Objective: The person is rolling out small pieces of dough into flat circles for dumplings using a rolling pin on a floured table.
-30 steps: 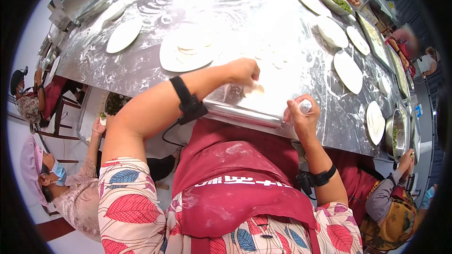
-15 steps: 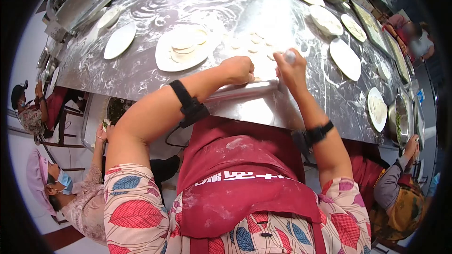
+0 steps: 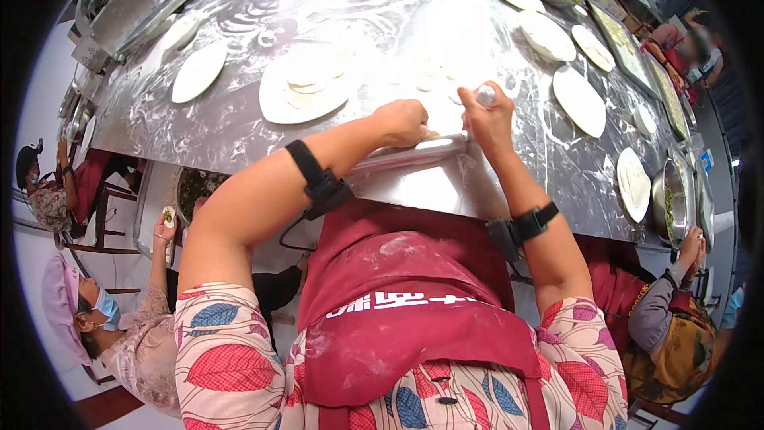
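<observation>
My left hand is closed at the near edge of the floured metal table, its fingertips pinching the edge of a pale dough piece. My right hand is closed around a rolling pin, whose rounded end shows above the fist; the rest is hidden. Small dough pieces lie just beyond my hands, washed out by glare. Left of them, a white plate holds a stack of flat dough rounds.
Oval white plates stand at left and right. A plate of wrappers and a steel bowl with green filling are at the right edge. Co-workers sit at both sides, one holding a filled wrapper.
The view has shifted slightly. The co-worker at left now holds the filled wrapper farther out from my arm. My hands have barely moved.
</observation>
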